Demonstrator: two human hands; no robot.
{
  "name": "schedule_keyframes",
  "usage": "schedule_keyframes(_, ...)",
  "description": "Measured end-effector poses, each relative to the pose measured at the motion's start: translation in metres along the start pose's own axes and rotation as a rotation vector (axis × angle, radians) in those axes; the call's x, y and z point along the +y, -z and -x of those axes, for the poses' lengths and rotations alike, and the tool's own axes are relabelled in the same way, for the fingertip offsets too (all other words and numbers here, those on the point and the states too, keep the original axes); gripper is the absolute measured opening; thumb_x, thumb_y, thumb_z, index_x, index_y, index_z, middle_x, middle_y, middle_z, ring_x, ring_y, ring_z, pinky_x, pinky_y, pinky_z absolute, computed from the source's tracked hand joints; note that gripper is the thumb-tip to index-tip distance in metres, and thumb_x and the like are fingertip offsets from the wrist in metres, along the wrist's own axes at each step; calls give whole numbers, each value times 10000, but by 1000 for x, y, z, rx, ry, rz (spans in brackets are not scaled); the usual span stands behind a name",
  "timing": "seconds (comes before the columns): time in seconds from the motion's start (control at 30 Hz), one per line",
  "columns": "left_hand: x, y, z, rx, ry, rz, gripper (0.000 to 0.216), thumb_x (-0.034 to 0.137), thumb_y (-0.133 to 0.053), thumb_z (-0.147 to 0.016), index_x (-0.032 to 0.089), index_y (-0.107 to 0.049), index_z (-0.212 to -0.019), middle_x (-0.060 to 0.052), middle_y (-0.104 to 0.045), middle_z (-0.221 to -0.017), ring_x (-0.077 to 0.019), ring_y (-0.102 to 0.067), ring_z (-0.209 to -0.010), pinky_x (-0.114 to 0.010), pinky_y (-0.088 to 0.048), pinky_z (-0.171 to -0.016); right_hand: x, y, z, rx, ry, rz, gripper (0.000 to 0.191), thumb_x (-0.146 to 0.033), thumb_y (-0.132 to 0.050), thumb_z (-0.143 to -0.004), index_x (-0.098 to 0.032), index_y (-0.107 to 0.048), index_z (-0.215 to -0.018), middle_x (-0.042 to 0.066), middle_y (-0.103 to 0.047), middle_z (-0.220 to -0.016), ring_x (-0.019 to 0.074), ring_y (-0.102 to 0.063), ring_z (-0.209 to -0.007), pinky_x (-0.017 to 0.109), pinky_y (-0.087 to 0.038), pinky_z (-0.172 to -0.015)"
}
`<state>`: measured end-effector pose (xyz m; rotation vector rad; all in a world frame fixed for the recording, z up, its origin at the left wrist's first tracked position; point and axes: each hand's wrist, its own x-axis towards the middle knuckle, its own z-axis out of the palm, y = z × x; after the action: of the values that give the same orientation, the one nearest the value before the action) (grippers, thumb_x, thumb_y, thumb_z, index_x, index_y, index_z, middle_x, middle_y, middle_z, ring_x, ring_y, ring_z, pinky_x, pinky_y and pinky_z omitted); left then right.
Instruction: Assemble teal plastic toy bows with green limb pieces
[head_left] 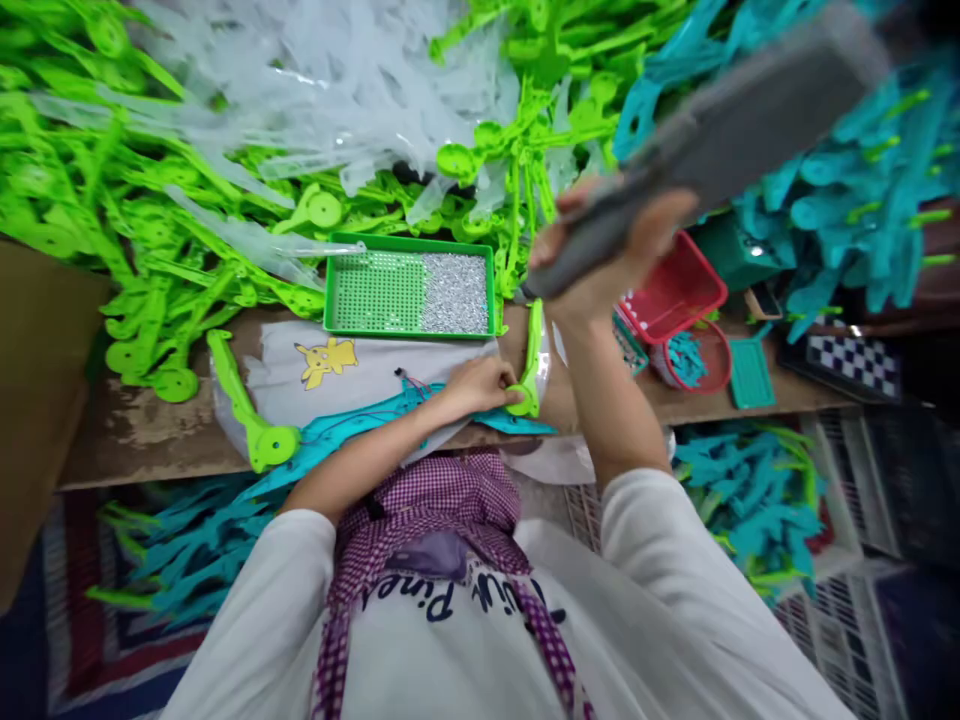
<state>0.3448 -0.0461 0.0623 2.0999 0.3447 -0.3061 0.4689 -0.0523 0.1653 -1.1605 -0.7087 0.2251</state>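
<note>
My right hand (600,260) is raised above the bench, wrapped round a long grey power screwdriver (697,150), blurred by motion, its narrow end pointing down and left. My left hand (484,385) lies low over the cloth, fingertips pinched at the round end of a lime-green plastic piece (531,370). Under my left forearm stretches a long teal plastic piece (337,428) with thin wires on it. Another lime-green piece (255,405) rests at its left end. Beneath them is a pale cloth (397,360) with a yellow cartoon figure.
A green tray (493,290) with small silver screws stands behind the cloth. Heaped green parts (165,210), translucent parts (337,80) and teal parts (840,190) crowd the back. To the right are a red bin (675,290) and a round red basket (726,360). A cardboard box (45,400) borders the left.
</note>
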Motion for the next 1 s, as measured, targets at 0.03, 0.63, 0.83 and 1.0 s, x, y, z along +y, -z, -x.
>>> schedule_keyframes(0.03,0,-1,-1,5,-5,0,228,426,-745,-821,246,-779,-957,-45,-765,-991,-227,-687,-928,-320,-482,-748,-15,21,19,-54,-8,-5,629,-913,-581,-663,-294,-668,-728,-29,-535,-555,130,-483,-379,300,-374,-348)
schedule_keyframes(0.63,9,-5,0,68,9,-39,175,357,-766,-804,198,-768,-878,-23,-740,-847,-168,-623,-766,-284,-382,-655,-3,109,134,-13,-222,262,914,-1049,-395,-554,-284,-688,-959,-8,-528,-518,225,-588,-467,359,-465,-410)
schedule_keyframes(0.83,10,-4,2,74,-4,-31,168,351,-766,-817,192,-778,-870,-23,-735,-815,-159,-607,-741,-285,-377,-660,8,110,137,-59,-300,261,859,-1079,-389,-478,-277,-573,-723,-6,-472,-481,243,-609,-520,369,-490,-461)
schedule_keyframes(1.0,9,-4,2,68,-19,-22,151,326,-764,-816,195,-780,-889,-27,-747,-855,-155,-619,-748,-288,-380,-662,14,116,141,-104,-245,377,955,-1120,-213,-442,-286,-588,-719,41,-535,-582,269,-627,-603,411,-509,-498)
